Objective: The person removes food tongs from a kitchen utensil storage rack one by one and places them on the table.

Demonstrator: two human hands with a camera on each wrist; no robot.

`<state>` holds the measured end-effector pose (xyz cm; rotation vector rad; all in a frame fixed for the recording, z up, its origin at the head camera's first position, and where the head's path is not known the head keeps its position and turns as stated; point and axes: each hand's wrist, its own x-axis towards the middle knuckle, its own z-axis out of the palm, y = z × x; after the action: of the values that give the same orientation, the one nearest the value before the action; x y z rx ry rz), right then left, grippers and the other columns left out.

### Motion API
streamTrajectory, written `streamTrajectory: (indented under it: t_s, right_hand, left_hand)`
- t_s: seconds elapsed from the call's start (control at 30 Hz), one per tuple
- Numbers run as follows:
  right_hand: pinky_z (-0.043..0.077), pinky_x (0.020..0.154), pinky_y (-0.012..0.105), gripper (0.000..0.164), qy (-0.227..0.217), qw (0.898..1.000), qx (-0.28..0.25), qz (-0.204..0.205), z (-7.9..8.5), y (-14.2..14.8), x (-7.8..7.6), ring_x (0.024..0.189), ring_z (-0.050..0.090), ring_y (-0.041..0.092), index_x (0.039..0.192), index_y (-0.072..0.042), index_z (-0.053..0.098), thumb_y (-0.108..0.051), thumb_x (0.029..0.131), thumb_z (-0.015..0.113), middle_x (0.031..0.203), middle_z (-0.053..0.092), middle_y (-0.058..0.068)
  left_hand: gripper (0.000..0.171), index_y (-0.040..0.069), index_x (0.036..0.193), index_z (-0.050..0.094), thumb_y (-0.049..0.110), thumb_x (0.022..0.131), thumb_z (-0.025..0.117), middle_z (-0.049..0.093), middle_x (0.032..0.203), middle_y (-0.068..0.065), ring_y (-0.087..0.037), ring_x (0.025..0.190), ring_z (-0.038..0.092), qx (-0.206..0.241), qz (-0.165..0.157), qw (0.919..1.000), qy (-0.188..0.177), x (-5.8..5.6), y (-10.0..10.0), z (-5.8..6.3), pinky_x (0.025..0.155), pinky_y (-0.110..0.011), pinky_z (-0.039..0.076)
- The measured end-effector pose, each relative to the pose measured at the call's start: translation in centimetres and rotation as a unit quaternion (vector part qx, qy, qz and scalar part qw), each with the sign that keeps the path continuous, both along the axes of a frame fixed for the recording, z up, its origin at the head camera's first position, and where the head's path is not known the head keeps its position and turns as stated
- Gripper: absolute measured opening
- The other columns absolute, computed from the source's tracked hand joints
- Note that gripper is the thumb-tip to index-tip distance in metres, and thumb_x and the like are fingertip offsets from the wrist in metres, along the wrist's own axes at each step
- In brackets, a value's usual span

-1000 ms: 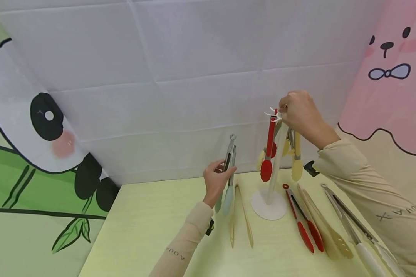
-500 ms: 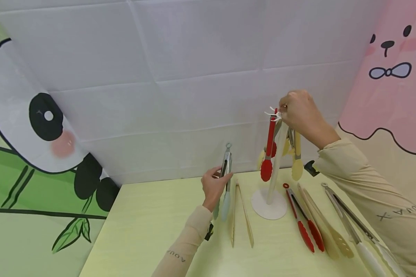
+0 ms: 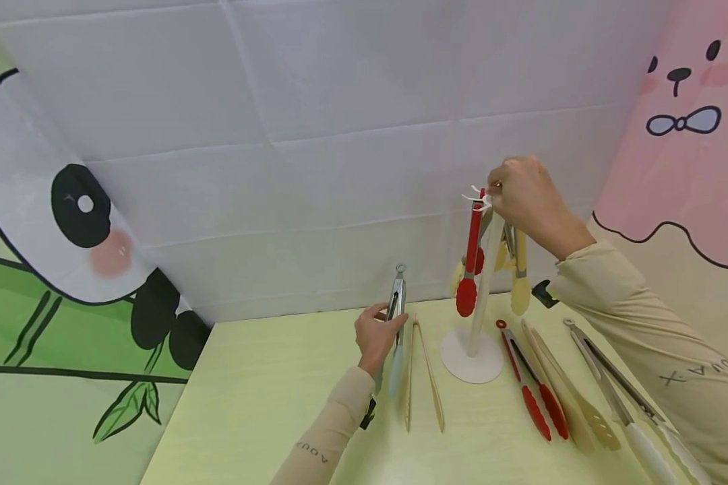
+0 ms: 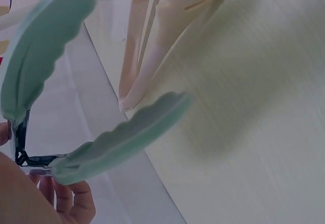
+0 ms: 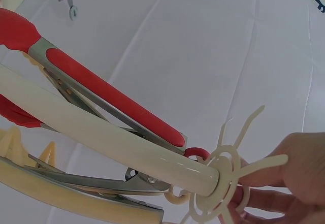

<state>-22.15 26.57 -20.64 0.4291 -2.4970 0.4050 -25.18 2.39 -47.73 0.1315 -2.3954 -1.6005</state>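
Note:
My left hand point(image 3: 377, 337) grips metal tongs point(image 3: 398, 296) with mint-green scalloped tips, held upright above the table. In the left wrist view the two green tips point(image 4: 122, 142) are spread apart. My right hand point(image 3: 528, 199) holds the top of a white stand point(image 3: 480, 320) with thin curved hooks; in the right wrist view its fingers curl behind the hook ring point(image 5: 236, 160). Red tongs point(image 3: 472, 249) and yellow tongs point(image 3: 520, 286) hang from the stand. Part of the hooks is hidden by the hand.
Beige tongs point(image 3: 435, 391) stand spread on the table, left of the stand's round base point(image 3: 455, 364). To the right lie red-tipped tongs point(image 3: 532, 397), beige slotted tongs point(image 3: 582, 404) and long white-tipped tongs point(image 3: 607, 387). A white cloth point(image 3: 315, 188) hangs behind the table.
My left hand has lowered the mint-green tongs toward the table, and their arms look closer together. The right hand stays at the stand's top.

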Motion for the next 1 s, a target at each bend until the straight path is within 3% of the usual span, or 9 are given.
streamTrajectory:
  t_s: [0.17,0.53,1.0]
  right_hand:
    - [0.038,0.088,0.054,0.02,-0.01,1.0,-0.003,0.001,0.1,-0.1,0.1,0.076,0.054,0.037,0.081,0.009,0.071,0.009,0.081,0.051,0.081,0.063,0.023]
    - [0.042,0.079,0.051,0.021,0.002,1.0,-0.003,0.002,-0.1,0.1,0.0,0.074,0.055,0.036,0.079,0.009,0.071,0.01,0.079,0.05,0.08,0.064,0.023]
    - [0.041,0.081,0.051,0.02,0.004,1.0,0.001,-0.001,-0.1,0.1,0.0,0.073,0.054,0.035,0.078,0.009,0.07,0.01,0.079,0.05,0.078,0.063,0.022]
  left_hand:
    - [0.038,0.014,0.099,0.073,0.031,0.067,0.083,0.058,0.075,-0.002,-0.017,0.06,0.053,-0.007,0.005,1.0,0.004,0.1,0.0,-0.4,0.049,-0.031,0.04]
    - [0.039,0.013,0.101,0.073,0.031,0.068,0.082,0.058,0.074,-0.002,-0.016,0.059,0.053,-0.029,0.01,0.9995,-0.006,0.2,0.1,-1.2,0.05,-0.031,0.041]
    - [0.04,0.009,0.103,0.072,0.026,0.069,0.081,0.057,0.072,-0.003,-0.015,0.052,0.053,-0.065,0.026,0.9971,-0.03,0.1,0.4,-2.1,0.046,-0.03,0.041]
